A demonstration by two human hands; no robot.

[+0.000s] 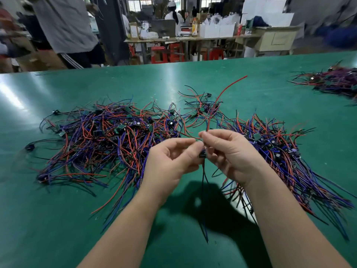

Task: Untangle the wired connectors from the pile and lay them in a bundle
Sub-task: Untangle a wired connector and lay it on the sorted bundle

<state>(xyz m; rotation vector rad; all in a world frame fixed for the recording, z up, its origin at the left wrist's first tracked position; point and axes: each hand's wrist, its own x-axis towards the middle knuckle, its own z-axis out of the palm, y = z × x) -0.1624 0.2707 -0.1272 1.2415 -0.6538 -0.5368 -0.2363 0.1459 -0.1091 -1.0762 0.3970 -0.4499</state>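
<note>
The right hand (228,151) pinches one wired connector (202,154) by its red lead, which springs upward. The left hand (173,157) pinches in beside the small dark body, and black leads dangle below. It looks feather-light and floppy, so gripping the body seems safer than tugging thin wire. The tangled pile (104,136) lies left and the combed bundle (280,151) right, with bare green desk (58,229) open nearer the person.

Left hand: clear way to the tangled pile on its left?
Likely yes: the tangled pile lies just beside the left hand, nothing between them, though that hand pinches the wired connector together with the right hand.
</note>
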